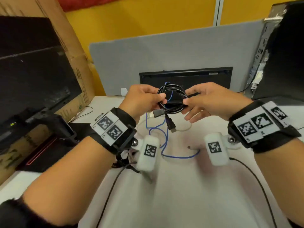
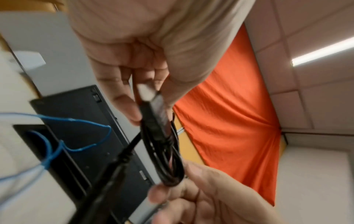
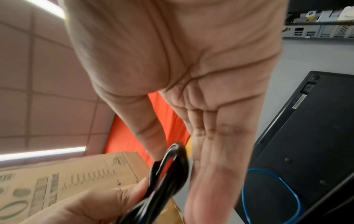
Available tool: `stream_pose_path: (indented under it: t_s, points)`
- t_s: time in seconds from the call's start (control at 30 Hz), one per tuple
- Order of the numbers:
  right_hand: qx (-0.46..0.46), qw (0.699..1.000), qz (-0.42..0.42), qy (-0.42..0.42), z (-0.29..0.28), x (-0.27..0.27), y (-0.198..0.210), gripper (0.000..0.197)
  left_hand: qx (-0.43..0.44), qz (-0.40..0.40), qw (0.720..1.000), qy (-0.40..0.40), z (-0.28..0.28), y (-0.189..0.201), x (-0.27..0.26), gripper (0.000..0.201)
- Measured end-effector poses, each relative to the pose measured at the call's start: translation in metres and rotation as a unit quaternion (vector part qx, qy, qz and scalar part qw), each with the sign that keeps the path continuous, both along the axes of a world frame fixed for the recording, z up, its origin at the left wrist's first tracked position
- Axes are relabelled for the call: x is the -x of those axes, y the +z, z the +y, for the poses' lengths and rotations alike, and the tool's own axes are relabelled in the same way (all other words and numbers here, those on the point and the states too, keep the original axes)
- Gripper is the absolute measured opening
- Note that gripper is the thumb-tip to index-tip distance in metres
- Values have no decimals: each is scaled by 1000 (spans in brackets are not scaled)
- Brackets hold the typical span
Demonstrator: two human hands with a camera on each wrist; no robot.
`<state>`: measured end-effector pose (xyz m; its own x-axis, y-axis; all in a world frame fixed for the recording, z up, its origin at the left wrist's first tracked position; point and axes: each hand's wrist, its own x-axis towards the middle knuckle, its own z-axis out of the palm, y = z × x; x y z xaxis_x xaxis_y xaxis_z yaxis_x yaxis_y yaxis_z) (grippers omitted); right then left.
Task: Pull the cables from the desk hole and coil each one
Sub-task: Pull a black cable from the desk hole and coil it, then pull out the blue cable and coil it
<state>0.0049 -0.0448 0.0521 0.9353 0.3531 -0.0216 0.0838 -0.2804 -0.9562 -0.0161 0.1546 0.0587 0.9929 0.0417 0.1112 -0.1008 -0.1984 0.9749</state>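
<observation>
A black cable coil [image 1: 171, 99] hangs in the air between both hands, above the white desk [image 1: 181, 186]. My left hand [image 1: 158, 99] grips its left side, fingers and thumb curled round the loops [image 2: 162, 151]. My right hand [image 1: 189, 98] pinches the right side between thumb and forefinger, its other fingers spread below. Two black plugs dangle under the coil, one [image 1: 158, 113] near my left thumb, one [image 1: 171, 126] lower. A thin blue cable [image 1: 164, 142] lies looped on the desk and runs into the black desk hole [image 2: 28, 136]. A white cable [image 1: 185, 127] lies beside it.
A black keyboard [image 1: 185, 76] leans on the grey partition [image 1: 164, 55] behind the hole. A cardboard box [image 1: 74, 55] and a dark monitor [image 1: 32, 71] stand at the left, a computer tower [image 1: 279, 55] at the right. Black wrist-camera leads [image 1: 111, 186] cross the near desk.
</observation>
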Motion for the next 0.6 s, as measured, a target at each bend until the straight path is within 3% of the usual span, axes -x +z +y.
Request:
stream_pose_path:
  t_s: [0.17, 0.33, 0.47, 0.6]
  points:
    - [180, 982, -25, 50, 14, 3, -14, 21, -105, 91, 990, 7, 32, -8, 17, 11]
    - [412, 898, -75, 136, 28, 25, -34, 24, -222, 177, 958, -26, 50, -36, 33, 9]
    - [501, 848, -97, 141, 42, 34, -52, 31, -372, 167, 913, -28, 51, -60, 37, 19]
    - [501, 846, -58, 171, 43, 38, -58, 18, -445, 135, 885, 0, 47, -67, 35, 25]
